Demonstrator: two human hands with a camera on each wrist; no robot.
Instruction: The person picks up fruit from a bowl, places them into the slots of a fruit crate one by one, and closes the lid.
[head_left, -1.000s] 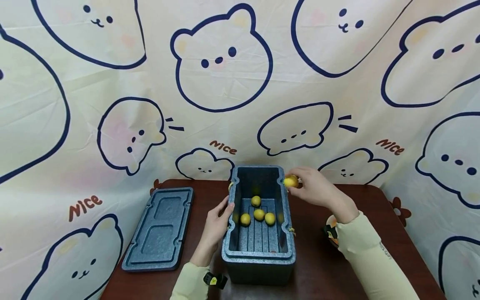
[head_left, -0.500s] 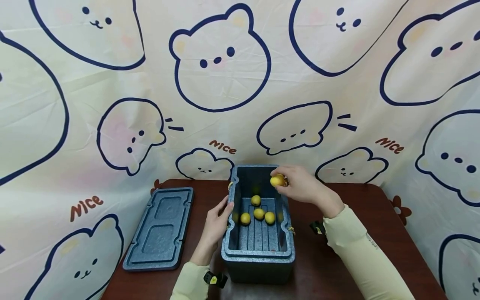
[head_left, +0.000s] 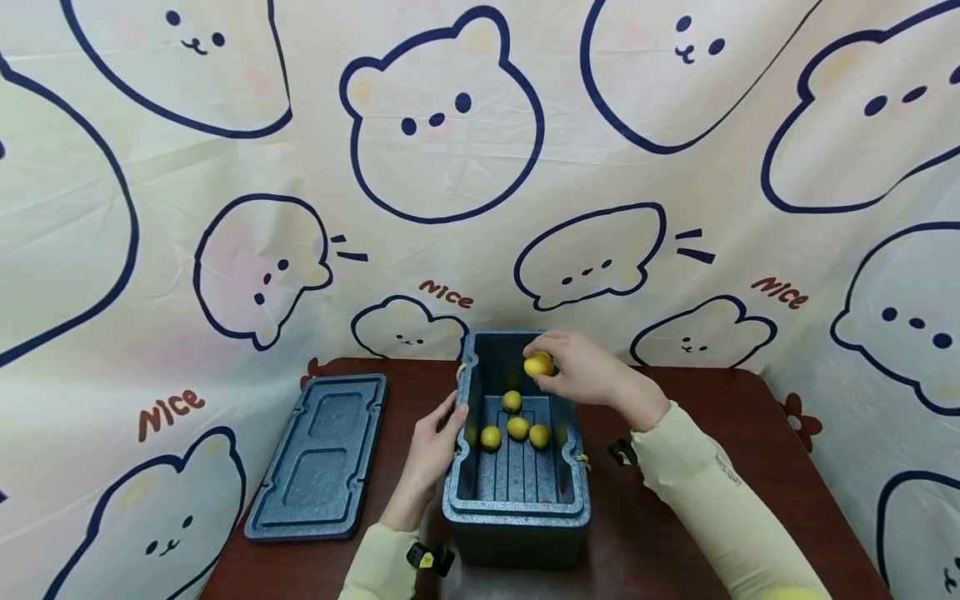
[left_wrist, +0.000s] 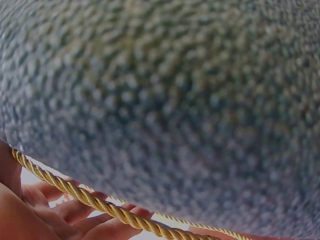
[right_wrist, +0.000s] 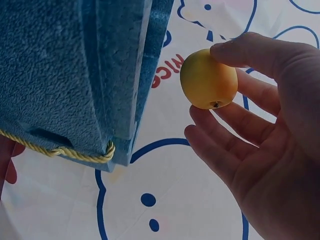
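Box (head_left: 517, 518) taken as landmark; its long side runs away from us, lid (head_left: 318, 458) lying apart to its left on the bench (head_left: 630, 525).

Right hand (head_left: 588, 371): grip pinching one yellow fruit (head_left: 537, 365) between thumb and fingers. From the head view we place this fruit over the far part of the box, toward its right wall, with the wrist reaching in across that side's rim. How high it hangs relative to the rim we cannot tell.

Key relation, as we judge it: box floor below the grip, with four more fruits (head_left: 518, 428) resting on it, all nearer the box's near end than the held one appears. The closest of these looks to be a little nearer to us and to the left. The held fruit is nearly round, so we find no long axis worth aligning; the right wrist view shows its dark-tipped end turned away from the thumb. Angle of the grip should therefore matter less than position and height over the box.

Left hand (head_left: 432, 442): at the box's left wall, fingers extended along the outside, holding no fruit. A gold rope (left_wrist: 100, 202) crosses before these fingers; contact uncertain. The right hand is clearly nearer the far part of the box.
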